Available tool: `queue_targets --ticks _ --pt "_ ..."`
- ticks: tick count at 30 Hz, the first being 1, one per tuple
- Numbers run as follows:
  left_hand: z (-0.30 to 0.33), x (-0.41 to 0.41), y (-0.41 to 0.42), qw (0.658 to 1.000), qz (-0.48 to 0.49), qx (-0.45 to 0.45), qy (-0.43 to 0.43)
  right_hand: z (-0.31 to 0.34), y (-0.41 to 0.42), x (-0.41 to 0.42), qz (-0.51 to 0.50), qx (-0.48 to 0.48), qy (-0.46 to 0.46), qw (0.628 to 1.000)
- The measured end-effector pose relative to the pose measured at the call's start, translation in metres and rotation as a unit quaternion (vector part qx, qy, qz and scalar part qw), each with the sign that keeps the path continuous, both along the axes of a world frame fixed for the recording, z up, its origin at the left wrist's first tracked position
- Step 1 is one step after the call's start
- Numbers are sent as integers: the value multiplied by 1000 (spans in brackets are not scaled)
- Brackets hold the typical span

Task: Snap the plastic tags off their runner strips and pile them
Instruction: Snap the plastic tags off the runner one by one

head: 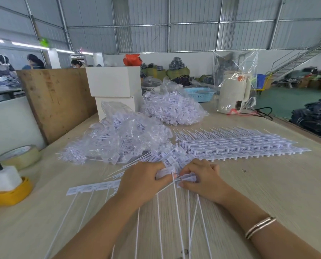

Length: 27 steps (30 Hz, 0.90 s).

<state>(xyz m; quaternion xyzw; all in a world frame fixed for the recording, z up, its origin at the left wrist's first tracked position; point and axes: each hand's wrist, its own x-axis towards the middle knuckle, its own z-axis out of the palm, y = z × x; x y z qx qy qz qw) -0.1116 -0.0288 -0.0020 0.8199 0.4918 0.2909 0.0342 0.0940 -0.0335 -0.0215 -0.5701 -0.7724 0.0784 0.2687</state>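
The pale wood-grain table carries all the work material. At its far side lie two clear plastic bags of loose white plastic tags: the nearer bag at centre-left and the farther bag behind it, beside stacked white cardboard boxes. To the right of the nearer bag sits a flat stack of white unbroken runner strips, tags not yet detached, well apart from the hands. A small loose pile of detached white tags lies just beyond the fingers, touching the mouth of the nearer bag

The step in hand is the snapping itself. One white runner strip with long thin tails lies across the near table, its tails running toward the table's near edge. The left hand has its fingers curled round the strip near its middle, pinning the tag heads. The right hand has its fingers curled and pinches the tag heads at the strip's right end, just beside the left hand; fingertips of both nearly touch

Judgement: several tags to the left on this strip remain attached, so the strip is partly processed. The next move calls for a short twist or bend between the two hands at the joint, then transfer of the freed tags forward onto the pile. Risk: tangled tails drag neighbouring tags
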Motion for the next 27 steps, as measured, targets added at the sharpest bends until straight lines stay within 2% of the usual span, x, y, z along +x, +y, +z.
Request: queue_targets --ticks 2,4,6,10,15,19,22,24,27 --pt "1 1 -2 1000 -11 -13 19 2 -1 -1 -6 43 10 999" --pt "2 5 -4 998 -26 -10 48 5 -4 -3 -4 67 80 995" --pt "1 11 -9 997 -36 3 70 9 -8 -7 19 49 146 988" --pt "-2 22 -15 996 -39 26 79 6 -12 -13 65 -7 131 989" --pt "1 19 -17 996 -41 39 69 5 -8 -11 91 -30 208 973" --pt "2 14 -15 996 -75 26 44 4 -4 -7 108 -42 304 946" --pt "3 11 -12 995 -90 13 42 7 -3 -3 84 -53 379 920" --pt "3 11 -12 995 -88 13 47 8 -4 -1 78 -59 372 923" --pt "1 11 -11 995 -75 16 58 8 -7 -3 95 -80 299 946"
